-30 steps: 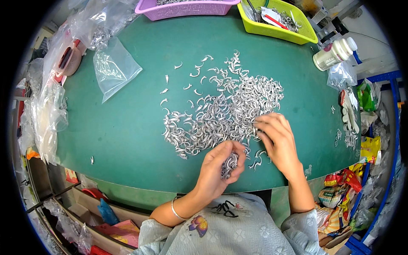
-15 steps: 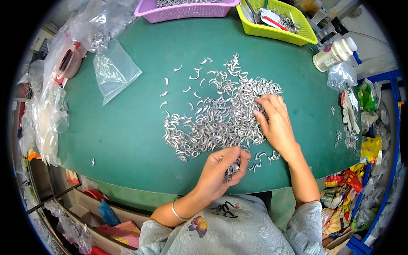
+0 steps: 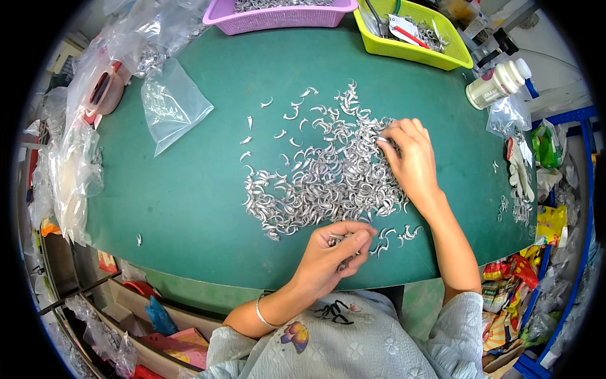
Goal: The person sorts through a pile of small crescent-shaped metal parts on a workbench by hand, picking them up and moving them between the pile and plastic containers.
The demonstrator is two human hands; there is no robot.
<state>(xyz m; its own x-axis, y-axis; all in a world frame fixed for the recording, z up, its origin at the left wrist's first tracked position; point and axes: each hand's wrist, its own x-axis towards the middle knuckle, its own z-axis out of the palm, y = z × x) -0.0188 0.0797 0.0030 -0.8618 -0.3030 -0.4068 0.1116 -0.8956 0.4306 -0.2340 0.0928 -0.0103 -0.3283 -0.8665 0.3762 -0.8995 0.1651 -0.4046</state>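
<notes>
Curled shut, the left hand (image 3: 331,256) keeps a grip on a small bunch of silvery curved metal pieces (image 3: 339,242), fingers folded over them and the thumb closing the top; a few ends poke out between the fingers. It sits at the near edge of the green surface (image 3: 189,189), just short of the person's body. The right hand (image 3: 410,158) lies farther out on the right flank of the big heap of the same pieces (image 3: 319,180), its fingertips (image 3: 386,143) drawn together on the pile and apparently pinching one or two pieces, though the exact hold is too small to tell.

The heap spreads across the middle of the surface, thick in the centre and thinning to scattered single pieces toward the upper left and near the right wrist.

By the look of it, the step in hand is picking: the right hand lifts pieces from the heap while the left stores the gathered bunch. The next move likely calls for a fine pinch that frees one hooked piece without dragging tangled neighbours along.

Farther out, a clear plastic bag (image 3: 170,104) lies on the left of the surface, with more crumpled bags beyond it. A purple basket (image 3: 278,16) and a yellow-green basket (image 3: 413,47) stand at the far edge, and a white bottle (image 3: 499,82) lies at the far right.
</notes>
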